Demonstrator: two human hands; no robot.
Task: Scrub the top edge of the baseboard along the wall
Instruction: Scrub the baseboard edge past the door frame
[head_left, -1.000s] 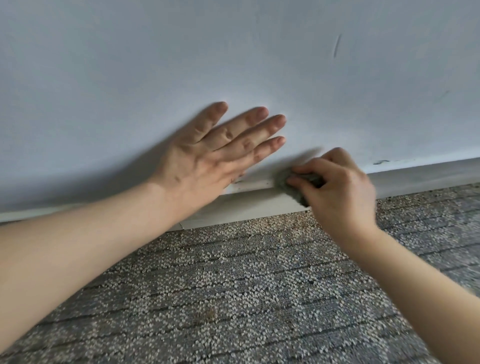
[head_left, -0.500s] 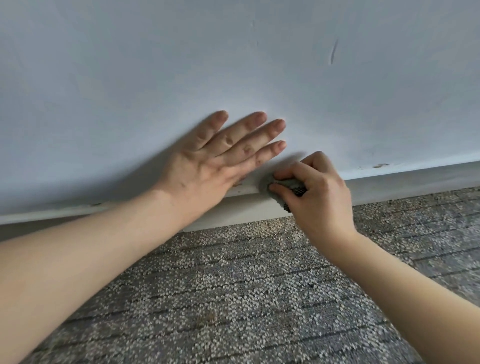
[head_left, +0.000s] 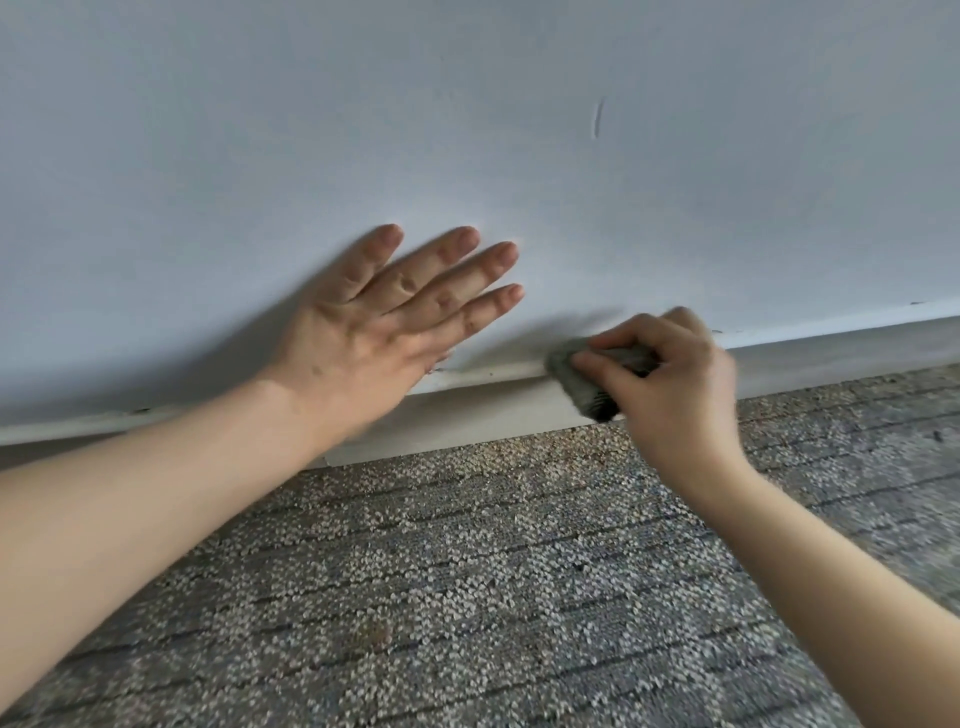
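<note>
Right of the fingers of the right hand (head_left: 670, 384), the long white baseboard (head_left: 841, 358) runs unobstructed; leftward the flat left hand (head_left: 374, 332) blocks it.

The baseboard (head_left: 493, 410) was an off-white strip running along the foot of the wall, directly above the carpet, with small dark marks on its top edge. The grey-green scouring pad (head_left: 566, 371) lay over that top edge and front face, gripped by the right hand (head_left: 670, 384).
</note>
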